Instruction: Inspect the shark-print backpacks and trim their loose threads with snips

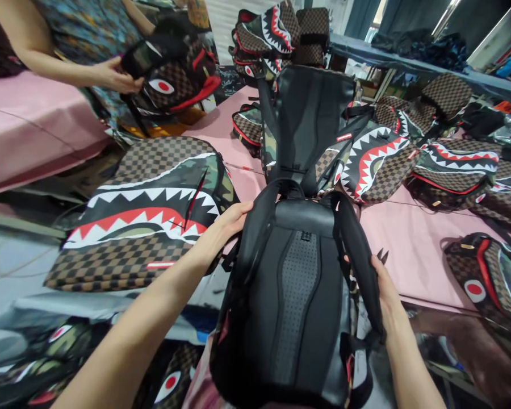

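A black backpack (300, 307) is in front of me, its padded back panel facing up toward me and its top lying at the pink table's near edge. My left hand (235, 220) grips the left shoulder strap (255, 233) near its upper part, with the fingers partly hidden behind it. On the other side my right hand (386, 292) holds the right shoulder strap (360, 258) from its outer edge. Just beyond lies another backpack (313, 119), also back panel up. To the left is a large checkered backpack (153, 210) with a shark-mouth print.
A person (97, 51) at the upper left holds a backpack (170, 74). Several shark-print backpacks (377, 159) cover the right of the pink table (396, 244), and more are stacked (276, 34) at the back. Below left lie more bags (170, 380). Dark scissors-like tips (382, 255) show by my right hand.
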The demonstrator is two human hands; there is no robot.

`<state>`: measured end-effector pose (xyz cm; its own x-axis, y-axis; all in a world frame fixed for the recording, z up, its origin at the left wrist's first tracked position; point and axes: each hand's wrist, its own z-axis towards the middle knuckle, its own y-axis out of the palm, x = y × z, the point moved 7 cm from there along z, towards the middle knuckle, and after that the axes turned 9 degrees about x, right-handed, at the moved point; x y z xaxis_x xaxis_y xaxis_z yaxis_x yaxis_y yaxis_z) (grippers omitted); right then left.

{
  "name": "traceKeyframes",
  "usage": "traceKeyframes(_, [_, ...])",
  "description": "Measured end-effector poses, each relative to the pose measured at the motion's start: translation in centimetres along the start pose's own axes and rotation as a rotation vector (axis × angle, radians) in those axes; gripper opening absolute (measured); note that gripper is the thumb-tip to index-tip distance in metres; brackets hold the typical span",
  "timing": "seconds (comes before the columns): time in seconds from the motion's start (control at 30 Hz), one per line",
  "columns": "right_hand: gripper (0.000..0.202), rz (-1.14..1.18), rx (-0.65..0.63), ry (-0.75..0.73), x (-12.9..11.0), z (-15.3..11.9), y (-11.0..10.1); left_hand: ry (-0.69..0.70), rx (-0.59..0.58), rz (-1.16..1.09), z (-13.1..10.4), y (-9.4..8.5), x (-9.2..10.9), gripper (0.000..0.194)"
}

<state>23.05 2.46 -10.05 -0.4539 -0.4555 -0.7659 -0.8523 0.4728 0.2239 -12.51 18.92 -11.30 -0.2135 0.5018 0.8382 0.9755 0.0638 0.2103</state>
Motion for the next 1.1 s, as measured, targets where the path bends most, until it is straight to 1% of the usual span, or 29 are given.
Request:
traceKeyframes(0.1, [0.042, -0.037, 0.0, -0.027, 0.3, 0.1, -0.4, -0.054, -0.001, -0.126, -0.1, 0.1, -0.2, 0.008])
traceKeyframes(0.2, [0.044, -0.118, 0.032, -0.168, -0.1, 0.3, -1.1, -0.032, 0.05, -0.169, -0.2, -0.3, 0.0, 0.006])
traceKeyframes(0.27, [0.044, -0.185, 0.06, -0.258, -0.3, 0.2, -1.4, -0.002, 0.07, -0.152, -0.3, -0.5, 0.2, 0.006])
traceKeyframes(0.37, [0.045, -0.293, 0.087, -0.328, -0.2, -0.3, -1.7, 0.072, 0.1, -0.047, -0.9, -0.3, 0.9, 0.007])
traceKeyframes(0.5, [0.043, -0.386, 0.1, -0.44, -0.3, -1.4, -1.4, 0.156, 0.114, 0.056, -2.9, 0.6, 1.8, 0.015])
traceKeyframes(0.6, [0.044, -0.472, 0.188, -0.597, -0.8, -2.7, -1.5, 0.212, 0.108, 0.129, -5.7, 0.6, 1.4, 0.026])
traceKeyframes(0.67, [0.047, -0.563, 0.243, -0.67, -0.8, -3.6, -1.5, 0.243, 0.11, 0.196, -8.2, -0.6, 0.0, 0.034])
traceKeyframes(0.7, [0.049, -0.615, 0.257, -0.687, -0.7, -3.9, -1.5, 0.257, 0.11, 0.246, -9.6, -1.4, -1.0, 0.038])
traceKeyframes(0.77, [0.051, -0.701, 0.264, -0.701, -0.3, -4.4, -1.4, 0.274, 0.13, 0.429, -12.1, -3.7, -3.8, 0.047])
traceKeyframes(0.8, [0.051, -0.724, 0.26, -0.711, -0.1, -4.6, -1.3, 0.278, 0.144, 0.592, -13.1, -5.0, -5.2, 0.047])
traceKeyframes(0.83, [0.05, -0.732, 0.254, -0.727, 0.0, -4.8, -1.1, 0.263, 0.178, 0.716, -14.1, -6.4, -6.6, 0.042])
traceKeyframes(0.9, [0.046, -0.736, 0.246, -0.779, 0.0, -5.3, -0.4, 0.22, 0.233, 0.835, -15.4, -8.9, -8.4, 0.028])
traceKeyframes(0.93, [0.044, -0.749, 0.26, -0.824, -0.1, -5.8, 0.0, 0.194, 0.251, 0.824, -15.8, -9.7, -8.8, 0.024])
traceKeyframes(0.97, [0.043, -0.772, 0.284, -0.886, -0.4, -6.5, 0.5, 0.174, 0.256, 0.798, -16.1, -10.1, -8.7, 0.025])
traceKeyframes(1.0, [0.042, -0.798, 0.315, -0.967, -0.7, -7.4, 1.2, 0.168, 0.252, 0.777, -16.3, -10.1, -8.2, 0.029])
traceKeyframes(1.03, [0.041, -0.822, 0.343, -1.057, -0.9, -8.4, 2.0, 0.159, 0.23, 0.729, -16.5, -9.7, -7.4, 0.035])
traceKeyframes(1.1, [0.037, -0.843, 0.348, -1.207, -0.9, -10.9, 4.2, 0.115, 0.126, 0.515, -17.0, -7.8, -5.6, 0.044])
